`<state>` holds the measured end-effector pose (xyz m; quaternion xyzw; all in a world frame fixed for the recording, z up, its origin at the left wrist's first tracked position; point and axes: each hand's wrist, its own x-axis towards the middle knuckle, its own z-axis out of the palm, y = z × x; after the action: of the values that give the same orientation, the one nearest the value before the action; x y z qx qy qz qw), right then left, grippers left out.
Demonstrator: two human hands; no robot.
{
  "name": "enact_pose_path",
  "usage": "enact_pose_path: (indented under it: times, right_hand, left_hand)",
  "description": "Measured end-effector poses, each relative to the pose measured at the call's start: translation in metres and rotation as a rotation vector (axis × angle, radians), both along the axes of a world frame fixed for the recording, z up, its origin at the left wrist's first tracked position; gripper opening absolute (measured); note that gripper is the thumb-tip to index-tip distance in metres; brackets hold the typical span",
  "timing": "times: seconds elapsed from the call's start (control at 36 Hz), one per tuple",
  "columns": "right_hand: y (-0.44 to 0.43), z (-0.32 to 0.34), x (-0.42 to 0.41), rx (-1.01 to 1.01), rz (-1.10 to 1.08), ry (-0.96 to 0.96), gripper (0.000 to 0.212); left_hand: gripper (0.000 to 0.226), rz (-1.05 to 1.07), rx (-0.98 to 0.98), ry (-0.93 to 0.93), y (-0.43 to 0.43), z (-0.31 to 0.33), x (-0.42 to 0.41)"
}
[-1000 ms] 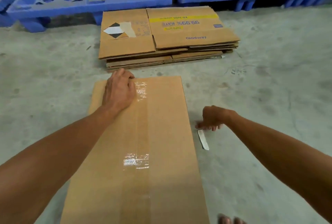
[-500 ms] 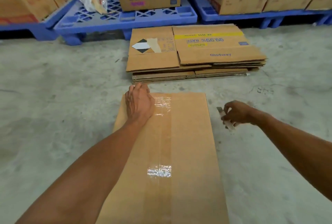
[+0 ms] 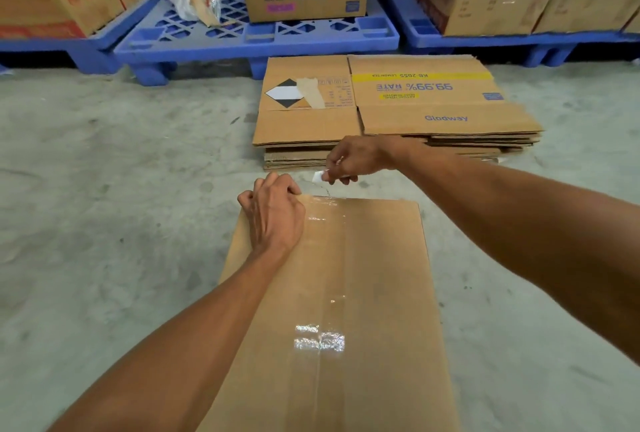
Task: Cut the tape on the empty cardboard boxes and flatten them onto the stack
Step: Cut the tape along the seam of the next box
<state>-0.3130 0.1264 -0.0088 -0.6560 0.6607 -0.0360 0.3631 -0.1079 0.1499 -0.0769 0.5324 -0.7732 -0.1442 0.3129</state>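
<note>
1. now, the cardboard box lies on the concrete floor right in front of the person, its long axis running straight away from them.
2. the tape runs down the middle along that same axis, from the far edge back toward the body.
3. the left hand has its fingers curled over the far edge, just left of the tape, pinning the box.
4. the right hand pinches a small white cutter just past that far edge, at the tape's far end, so it is the nearer one to the cut.
5. i'd say the cut has to be drawn toward the person.
6. the stack sits just beyond, slightly right.
</note>
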Motion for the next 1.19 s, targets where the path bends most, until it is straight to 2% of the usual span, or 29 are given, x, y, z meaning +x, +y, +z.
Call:
enact_pose_path:
  times: [0.19, 0.44, 0.56, 0.72, 0.92, 1.19]
  right_hand:
    - [0.01, -0.023, -0.005, -0.078, 0.001, -0.184, 0.035]
    - [0.018, -0.032, 0.008, -0.171, -0.013, -0.179, 0.04]
    - [0.019, -0.034, 0.015, -0.171, -0.006, -0.251, 0.037]
    - [0.014, -0.033, 0.017, -0.15, 0.025, -0.15, 0.031]
    - [0.013, -0.036, 0.012, -0.247, -0.013, -0.066, 0.035]
    - [0.017, -0.046, 0.013, -0.233, -0.074, -0.18, 0.038]
  left_hand:
    - [0.025, 0.009, -0.002, -0.018, -0.001, 0.0, 0.0]
    - [0.026, 0.023, -0.004, -0.027, -0.002, -0.002, -0.002]
    - [0.027, 0.029, -0.004, -0.041, -0.003, -0.002, -0.001]
    - [0.028, 0.026, -0.004, -0.057, -0.003, -0.002, -0.002]
    - [0.029, 0.024, -0.009, -0.051, -0.002, -0.002, -0.002]
    - [0.027, 0.021, -0.008, -0.06, -0.004, -0.003, -0.002]
